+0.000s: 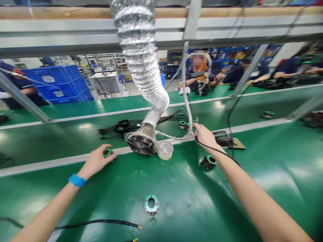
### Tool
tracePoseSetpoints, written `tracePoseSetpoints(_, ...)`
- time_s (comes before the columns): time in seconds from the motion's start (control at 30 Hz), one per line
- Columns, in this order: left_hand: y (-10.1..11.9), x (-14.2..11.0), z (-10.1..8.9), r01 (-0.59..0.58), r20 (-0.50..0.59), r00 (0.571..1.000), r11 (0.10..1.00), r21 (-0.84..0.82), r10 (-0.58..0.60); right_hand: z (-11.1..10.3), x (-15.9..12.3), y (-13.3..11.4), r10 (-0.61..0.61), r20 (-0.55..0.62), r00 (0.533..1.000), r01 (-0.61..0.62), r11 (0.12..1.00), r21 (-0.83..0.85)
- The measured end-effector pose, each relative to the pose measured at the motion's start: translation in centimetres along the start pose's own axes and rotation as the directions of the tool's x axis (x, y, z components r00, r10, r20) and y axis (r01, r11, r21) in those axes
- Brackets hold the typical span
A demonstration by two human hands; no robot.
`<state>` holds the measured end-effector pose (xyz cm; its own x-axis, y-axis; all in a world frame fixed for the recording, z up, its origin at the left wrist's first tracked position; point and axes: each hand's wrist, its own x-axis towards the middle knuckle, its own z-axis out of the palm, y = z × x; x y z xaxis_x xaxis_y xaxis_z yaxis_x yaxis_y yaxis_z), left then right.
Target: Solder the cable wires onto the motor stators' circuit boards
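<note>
My left hand point(96, 160) reaches out over the green bench and its fingers are closed on a small green and black ring part point(108, 153) at the bench's white edge strip. My right hand point(205, 135) is stretched further forward and grips a thin soldering iron point(196, 125) whose tip points up; its black cable point(217, 150) runs back along my forearm. A round green stator ring point(151, 203) lies flat on the bench near me. Another dark ring part point(209, 162) sits just under my right wrist.
A silver flexible duct point(146, 70) hangs down to a fume fan point(140, 144), with a clear cup of solder bits point(165, 150) beside it. Black wire bundles point(121, 127) and more ring parts point(182, 124) lie on the conveyor belt. Other people work across it. A black cable point(96, 222) lies near me.
</note>
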<state>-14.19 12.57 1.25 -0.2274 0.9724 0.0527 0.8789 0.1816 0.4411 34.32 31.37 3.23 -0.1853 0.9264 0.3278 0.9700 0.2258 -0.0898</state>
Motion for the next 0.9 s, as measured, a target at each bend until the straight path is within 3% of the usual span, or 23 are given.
tracePoseSetpoints(0.1,5.8,-4.7,2.8,-0.184,0.223,0.953,0.975,-0.123,0.208,2.6,4.1,1.0,-0.02,0.035,0.999,0.021,0.999,-0.036)
tracePoseSetpoints(0.2,10.0,-7.5,5.2,-0.263,0.347,0.876,0.936,-0.235,0.334,5.4,7.2,1.7,-0.037,0.032,0.999,0.037,0.999,-0.007)
tracePoseSetpoints(0.3,11.1,-8.2,5.5,-0.329,0.421,0.763,0.856,-0.4,0.49,8.0,9.1,2.1,-0.109,-0.008,0.994,0.109,0.991,0.073)
tracePoseSetpoints(0.33,10.8,-8.1,5.1,-0.328,0.417,0.746,0.831,-0.448,0.519,8.7,9.6,2.2,-0.142,-0.021,0.99,0.143,0.985,0.098)
tracePoseSetpoints(0.37,10.1,-7.9,4.7,-0.313,0.397,0.756,0.82,-0.479,0.521,9.4,9.9,2.2,-0.177,-0.036,0.984,0.18,0.977,0.117)
tracePoseSetpoints(0.43,7.8,-7.6,3.6,-0.26,0.326,0.834,0.839,-0.478,0.444,10.3,10.3,2.2,-0.241,-0.088,0.967,0.252,0.957,0.144)
tracePoseSetpoints(0.5,4.5,-7.7,2.5,-0.203,0.226,0.922,0.89,-0.409,0.315,10.7,10.6,1.9,-0.287,-0.154,0.946,0.313,0.931,0.186)
tracePoseSetpoints(0.6,-1.2,-7.9,1.0,-0.092,0.089,0.988,0.953,-0.29,0.123,10.6,10.9,1.4,-0.325,-0.207,0.923,0.367,0.907,0.207)
tracePoseSetpoints(0.73,-7.0,-6.7,-1.0,0.064,-0.047,0.996,0.985,-0.161,-0.072,10.3,11.0,0.4,-0.412,-0.139,0.9,0.424,0.903,0.069)
tracePoseSetpoints(0.8,-8.5,-4.6,-1.9,0.04,-0.082,0.996,0.998,-0.044,-0.043,10.2,10.9,-0.2,-0.467,-0.086,0.88,0.47,0.883,0.012)
tracePoseSetpoints(0.9,-9.7,0.4,-2.9,-0.031,-0.083,0.995,0.984,0.176,0.046,9.9,10.7,-1.0,-0.555,-0.029,0.831,0.555,0.832,-0.014)
